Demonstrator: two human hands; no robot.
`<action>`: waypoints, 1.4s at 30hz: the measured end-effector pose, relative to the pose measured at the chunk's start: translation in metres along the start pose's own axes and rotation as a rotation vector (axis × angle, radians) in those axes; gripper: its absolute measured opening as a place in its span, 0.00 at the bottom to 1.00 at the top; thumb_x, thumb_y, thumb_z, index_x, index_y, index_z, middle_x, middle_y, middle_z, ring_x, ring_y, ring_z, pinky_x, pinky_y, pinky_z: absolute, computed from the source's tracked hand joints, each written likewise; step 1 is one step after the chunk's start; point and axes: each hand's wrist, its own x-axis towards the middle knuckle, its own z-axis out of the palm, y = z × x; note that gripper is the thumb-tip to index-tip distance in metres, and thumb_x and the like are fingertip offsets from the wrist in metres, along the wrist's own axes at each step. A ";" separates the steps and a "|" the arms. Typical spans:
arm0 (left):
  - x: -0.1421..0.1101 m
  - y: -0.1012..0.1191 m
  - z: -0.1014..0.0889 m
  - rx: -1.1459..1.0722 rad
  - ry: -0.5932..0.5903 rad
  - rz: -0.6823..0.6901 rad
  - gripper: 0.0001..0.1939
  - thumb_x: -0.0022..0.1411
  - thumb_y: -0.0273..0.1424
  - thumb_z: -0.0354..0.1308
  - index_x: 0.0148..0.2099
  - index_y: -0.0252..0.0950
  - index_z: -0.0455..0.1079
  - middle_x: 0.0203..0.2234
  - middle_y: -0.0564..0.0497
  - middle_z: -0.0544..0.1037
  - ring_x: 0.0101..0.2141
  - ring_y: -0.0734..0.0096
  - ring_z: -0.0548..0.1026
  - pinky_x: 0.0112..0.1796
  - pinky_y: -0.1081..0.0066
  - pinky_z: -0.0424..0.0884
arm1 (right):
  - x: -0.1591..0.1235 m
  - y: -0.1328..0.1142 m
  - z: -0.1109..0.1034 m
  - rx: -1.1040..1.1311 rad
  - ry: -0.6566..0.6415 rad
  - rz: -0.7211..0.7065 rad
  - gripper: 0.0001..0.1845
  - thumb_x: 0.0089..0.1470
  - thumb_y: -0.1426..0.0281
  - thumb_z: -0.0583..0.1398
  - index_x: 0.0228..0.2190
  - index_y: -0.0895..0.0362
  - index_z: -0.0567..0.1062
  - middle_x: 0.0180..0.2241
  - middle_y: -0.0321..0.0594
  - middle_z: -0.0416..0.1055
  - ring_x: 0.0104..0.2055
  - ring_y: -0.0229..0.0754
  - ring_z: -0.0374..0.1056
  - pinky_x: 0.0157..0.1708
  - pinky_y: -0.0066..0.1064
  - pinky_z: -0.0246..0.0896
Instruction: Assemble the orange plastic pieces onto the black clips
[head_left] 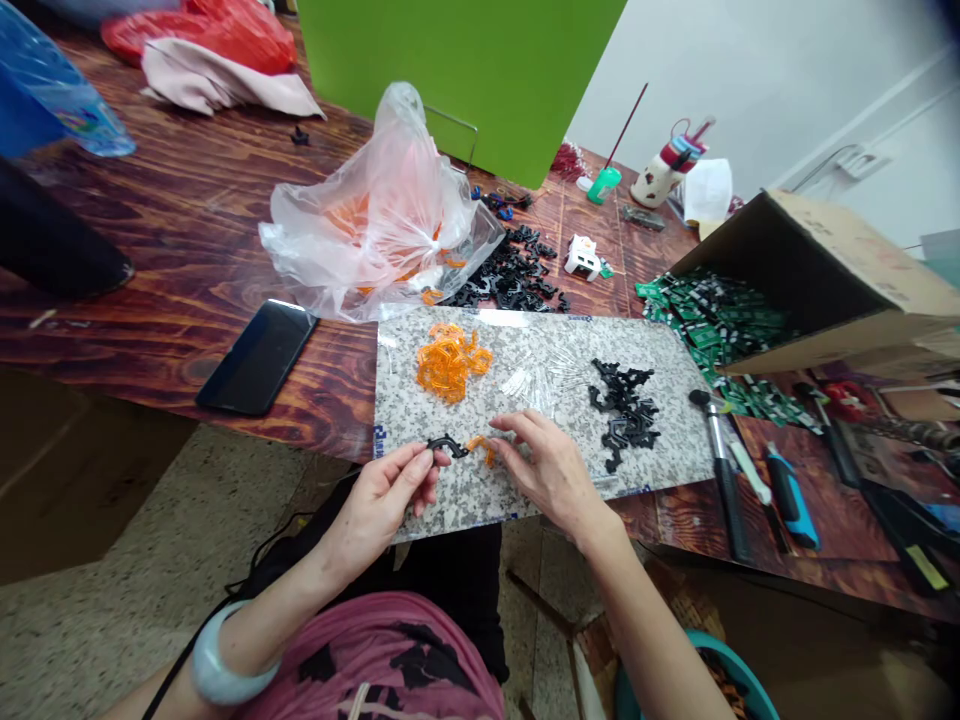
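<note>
My left hand pinches a curved black plastic piece between thumb and fingers, low over the speckled grey board. Meeting the black piece's right end is a small translucent orange plastic piece. My right hand has its thumb and fingertips closed at the orange piece's right side. On the board lie a heap of orange pieces, a spread of thin clear or silvery strips and a pile of black pieces. How the two held pieces join is too small to make out.
Behind the board are a plastic bag and more black parts. A phone lies left. To the right, a cardboard box spills green circuit boards; a hammer and a blue-black cutter lie nearby.
</note>
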 end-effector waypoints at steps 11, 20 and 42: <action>-0.001 -0.001 0.000 -0.008 -0.028 0.019 0.18 0.58 0.43 0.56 0.39 0.32 0.72 0.25 0.53 0.70 0.25 0.74 0.67 0.23 0.77 0.63 | -0.013 0.000 0.012 0.001 0.051 0.273 0.07 0.55 0.66 0.58 0.29 0.56 0.73 0.28 0.38 0.72 0.28 0.40 0.67 0.30 0.30 0.58; -0.003 -0.007 -0.001 0.056 -0.072 0.090 0.18 0.63 0.43 0.52 0.41 0.32 0.72 0.27 0.52 0.71 0.27 0.73 0.68 0.25 0.76 0.64 | -0.021 -0.030 -0.012 0.311 0.221 0.166 0.05 0.56 0.68 0.58 0.33 0.56 0.73 0.29 0.39 0.75 0.28 0.37 0.70 0.28 0.26 0.66; -0.005 -0.010 -0.004 0.288 -0.142 0.207 0.16 0.68 0.39 0.43 0.35 0.35 0.65 0.25 0.55 0.68 0.26 0.74 0.65 0.30 0.74 0.63 | -0.018 -0.045 0.011 0.325 0.201 0.003 0.07 0.56 0.75 0.56 0.37 0.56 0.72 0.36 0.40 0.73 0.39 0.39 0.69 0.36 0.29 0.64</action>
